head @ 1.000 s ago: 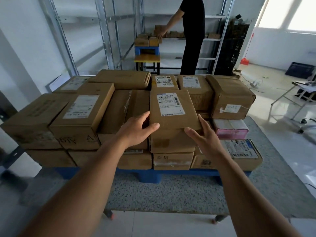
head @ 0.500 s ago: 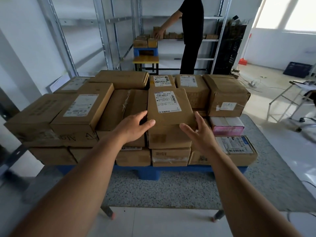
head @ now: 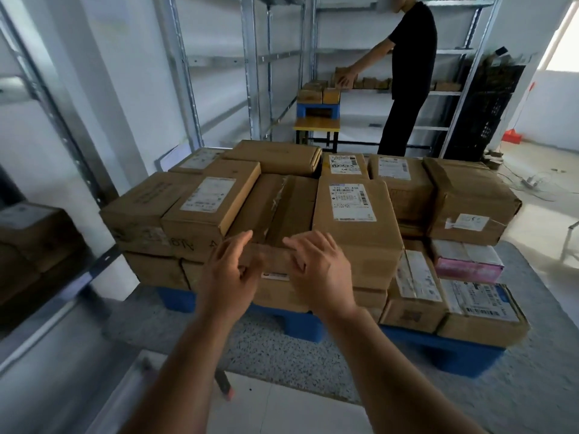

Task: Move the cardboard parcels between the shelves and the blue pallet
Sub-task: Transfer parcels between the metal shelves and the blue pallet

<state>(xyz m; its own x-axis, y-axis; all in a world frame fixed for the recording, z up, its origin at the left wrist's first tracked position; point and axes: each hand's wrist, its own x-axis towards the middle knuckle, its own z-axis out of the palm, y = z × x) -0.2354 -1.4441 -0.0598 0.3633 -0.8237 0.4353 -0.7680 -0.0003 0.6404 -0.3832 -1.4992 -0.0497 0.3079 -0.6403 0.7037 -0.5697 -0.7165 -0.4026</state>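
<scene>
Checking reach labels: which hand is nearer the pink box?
Right. The right hand is left of the pink box, across one parcel stack; the left hand is farther left still.

Brown cardboard parcels (head: 354, 220) sit stacked two layers deep on the blue pallet (head: 454, 349) before me, most lying flat with white shipping labels facing up. Behind them stand metal shelves (head: 250, 73), where small parcels (head: 369, 83) line one shelf.
</scene>
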